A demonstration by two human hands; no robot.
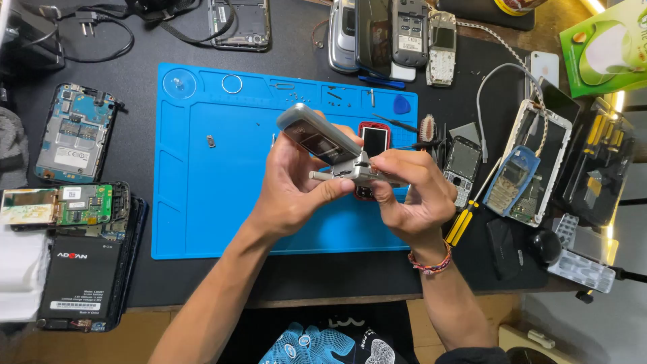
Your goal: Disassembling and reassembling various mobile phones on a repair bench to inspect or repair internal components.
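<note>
A: Where was the flip phone (330, 145)?

B: Up in the air over the blue mat (202, 202), between both hands, roughly mid-frame. Half open. The silver lid ran up and to the left, the lower half ran right toward the right hand (414, 195).

A: Long axis?

B: Lid slanted from upper left down to the hinge; the base lay near level, left to right. The hinge sat right between the two thumbs.

A: Left hand (293, 192) fingers?

B: Curled around the lid from below, thumb pressed along the base's near edge. Not spread.

A: Right?

B: Thumb and forefinger pinched the base end, other fingers folded under it. Both hands touched the phone; the left carried more of it.

A: Materials?

B: Lid was smooth grey metal-look plastic with a dark glossy window. The mat looked like soft matte rubber, with moulded trays along the top and a few tiny screws (211, 140) loose on it.

A: Anything close by?

B: A red phone (375, 139) lay flat on the mat just behind the hands. A yellow-handled screwdriver (465, 219) was just beside the right hand, off the mat's edge.
</note>
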